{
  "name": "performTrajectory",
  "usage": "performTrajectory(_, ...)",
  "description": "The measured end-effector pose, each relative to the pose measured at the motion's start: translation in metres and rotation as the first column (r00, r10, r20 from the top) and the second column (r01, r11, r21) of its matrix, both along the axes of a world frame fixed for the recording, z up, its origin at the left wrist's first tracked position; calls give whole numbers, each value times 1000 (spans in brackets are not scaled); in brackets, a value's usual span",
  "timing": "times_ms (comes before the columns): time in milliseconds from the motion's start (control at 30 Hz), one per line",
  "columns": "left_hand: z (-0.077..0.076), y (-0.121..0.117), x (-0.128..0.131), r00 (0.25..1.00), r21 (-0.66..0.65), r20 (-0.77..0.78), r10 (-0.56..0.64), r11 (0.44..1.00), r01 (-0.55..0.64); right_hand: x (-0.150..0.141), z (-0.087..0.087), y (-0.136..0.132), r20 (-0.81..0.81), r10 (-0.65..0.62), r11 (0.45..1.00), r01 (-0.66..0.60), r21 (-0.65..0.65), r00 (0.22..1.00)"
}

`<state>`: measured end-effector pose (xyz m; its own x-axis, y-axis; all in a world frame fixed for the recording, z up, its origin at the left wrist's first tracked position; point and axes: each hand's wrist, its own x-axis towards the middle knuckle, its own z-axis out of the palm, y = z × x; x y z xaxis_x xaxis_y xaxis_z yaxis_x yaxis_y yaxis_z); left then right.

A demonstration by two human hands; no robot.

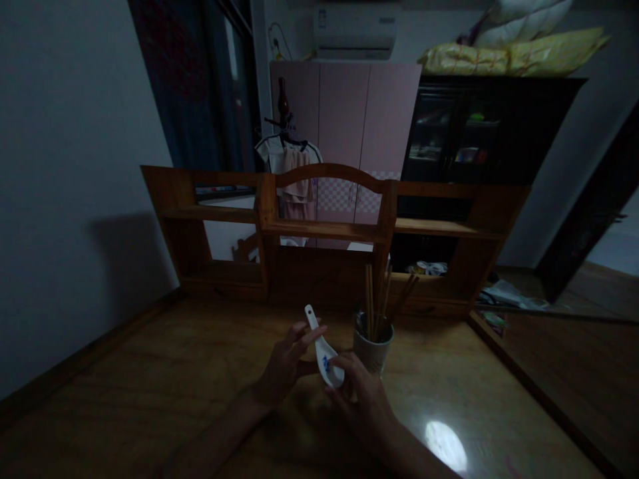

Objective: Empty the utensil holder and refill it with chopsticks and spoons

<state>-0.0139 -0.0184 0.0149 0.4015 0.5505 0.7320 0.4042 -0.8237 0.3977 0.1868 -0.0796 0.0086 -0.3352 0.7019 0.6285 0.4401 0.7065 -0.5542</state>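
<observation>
A white soup spoon (324, 352) with a blue mark in its bowl is held up above the wooden table, its handle pointing away from me. My left hand (287, 359) has its fingers on the spoon's handle from the left. On the right side, my right hand (362, 389) grips the spoon's bowl, a finger reaching over its edge. Just beyond my right hand stands a light-coloured cup (372, 349) holding several wooden chopsticks (369, 299).
The wooden table (200, 372) spreads beneath my hands, with a bright reflection at front right. A wooden shelf unit (324, 229) rises along its back edge. A white wall (74, 199) borders the left. Behind are pink wardrobes (344, 120) and a dark cabinet (474, 140).
</observation>
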Motion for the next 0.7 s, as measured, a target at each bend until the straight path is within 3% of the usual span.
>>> performTrajectory(400,-4,5,-1,999,65,-28,33,997,-31,1,8,-4,76,-1,1000,3,-24,997)
performTrajectory(700,0,0,0,999,9,-29,20,1000,-20,0,7,-3,71,-9,1000,11,-28,997)
